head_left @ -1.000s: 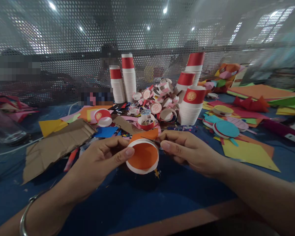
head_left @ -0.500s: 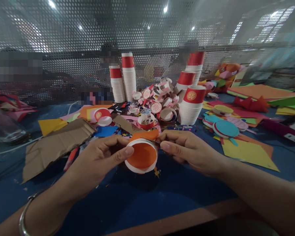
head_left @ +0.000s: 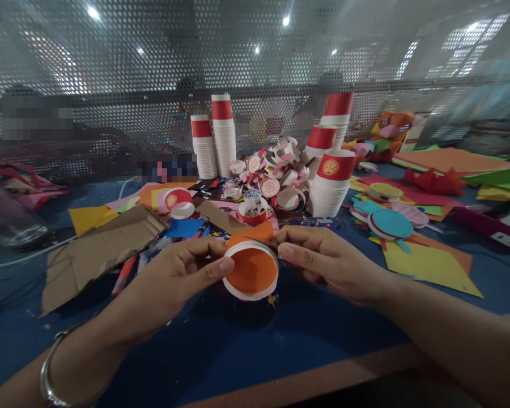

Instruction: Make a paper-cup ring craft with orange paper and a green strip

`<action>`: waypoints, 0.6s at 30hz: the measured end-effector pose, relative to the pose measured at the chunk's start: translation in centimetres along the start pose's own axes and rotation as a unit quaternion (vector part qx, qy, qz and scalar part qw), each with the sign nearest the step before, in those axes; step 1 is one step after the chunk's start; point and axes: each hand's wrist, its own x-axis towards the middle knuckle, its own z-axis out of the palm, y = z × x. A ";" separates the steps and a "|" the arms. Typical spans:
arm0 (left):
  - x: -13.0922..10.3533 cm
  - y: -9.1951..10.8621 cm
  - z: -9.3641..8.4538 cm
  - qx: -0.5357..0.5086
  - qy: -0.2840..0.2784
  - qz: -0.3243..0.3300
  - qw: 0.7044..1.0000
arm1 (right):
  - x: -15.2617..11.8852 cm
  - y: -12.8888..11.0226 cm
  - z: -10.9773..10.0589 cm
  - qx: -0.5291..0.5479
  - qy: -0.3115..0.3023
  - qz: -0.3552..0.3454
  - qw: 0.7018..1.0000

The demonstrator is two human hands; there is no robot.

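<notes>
My left hand pinches a short white paper-cup ring by its left side, thumb on the rim. Orange paper covers the ring's round face, and a flap of it sticks out beyond the far rim. My right hand is closed at the ring's right edge. From its fingertips thin dark scissors reach along the far rim, against the orange paper. Their handles are hidden in the hand.
Stacked paper cups flank a heap of cut cup rings. Torn cardboard lies left, beside markers. To the right are blue-topped paper discs and yellow paper. A glass jar stands far left.
The ring and my left hand have shifted slightly right. The thin scissor blade now shows farther left along the ring's far rim. My right hand has hardly moved.
</notes>
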 end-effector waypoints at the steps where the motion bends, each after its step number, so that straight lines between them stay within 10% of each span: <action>1: 0.0 0.0 0.0 0.000 -0.004 -0.002 1.000 | 0.0 0.0 0.0 0.001 -0.001 0.000 1.000; 18: -0.1 0.1 -0.3 0.022 0.001 0.013 1.000 | 0.0 0.0 -0.1 0.045 -0.020 0.021 0.999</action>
